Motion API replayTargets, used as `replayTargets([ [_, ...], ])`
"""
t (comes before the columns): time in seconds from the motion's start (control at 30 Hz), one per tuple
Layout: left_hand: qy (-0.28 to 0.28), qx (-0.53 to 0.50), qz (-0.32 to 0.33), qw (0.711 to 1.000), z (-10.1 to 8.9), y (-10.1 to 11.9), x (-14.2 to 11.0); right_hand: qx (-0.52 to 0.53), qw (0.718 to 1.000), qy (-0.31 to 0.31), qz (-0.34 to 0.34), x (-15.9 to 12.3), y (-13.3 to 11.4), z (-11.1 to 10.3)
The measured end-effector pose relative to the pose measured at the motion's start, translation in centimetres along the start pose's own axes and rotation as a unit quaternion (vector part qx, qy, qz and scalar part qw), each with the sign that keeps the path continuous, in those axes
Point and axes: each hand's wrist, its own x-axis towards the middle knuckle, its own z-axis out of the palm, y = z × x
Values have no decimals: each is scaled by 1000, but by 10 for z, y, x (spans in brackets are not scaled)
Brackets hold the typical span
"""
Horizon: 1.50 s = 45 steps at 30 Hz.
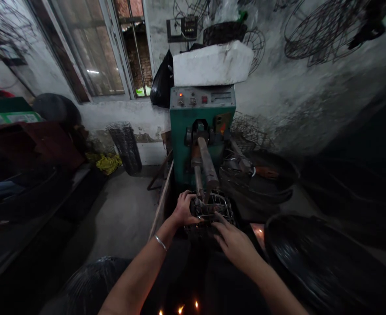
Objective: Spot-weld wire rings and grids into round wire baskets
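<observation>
A round cage of metal wire point(224, 205) sits at the ends of the two arms of a green spot welding machine point(182, 153). The upper welding arm point(208, 164) reaches over the cage, and the lower arm point(198, 181) runs close beneath it. My left hand point(183, 210) grips the cage's left side, thumb along the near wires. On its near right side, my right hand point(232, 238) holds the wires with bent fingers; the fingertips are partly blurred. Whether a loose wire is pinched there, I cannot tell. Several bright sparks point(180, 309) show low in front of me.
A white foam box point(212, 63) rests on the machine. Large dark round pans point(324, 258) stand at the right, beside more wire pieces. A rolled wire mesh point(124, 146) leans at the wall near a yellow cloth point(105, 162). Wire frames point(324, 33) hang above.
</observation>
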Motion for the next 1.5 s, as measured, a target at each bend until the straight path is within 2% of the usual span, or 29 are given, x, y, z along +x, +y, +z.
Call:
replayTargets([
  [0.13, 11, 31, 9, 999, -2, 1, -1, 22, 999, 1, -25, -6, 1, 4],
  [0.37, -1, -1, -11, 1000, 1, -2, -2, 66, 997, 9, -30, -12, 10, 21],
  [0.8, -3, 2, -36, 999, 3, -14, 30, 62, 996, -64, -8, -22, 14, 24],
  [1.07, -31, -29, -3, 999, 0, -18, 24, 74, 994, -76, 10, -21, 21, 32],
  [1.37, 17, -27, -22, 999, -6, -18, 23, 96, 992, -86, 5, -24, 27, 54],
  [1.5, 30, -8, -3, 1000, -5, -23, 25, 99, 992, -79, 10, -24, 29, 59],
])
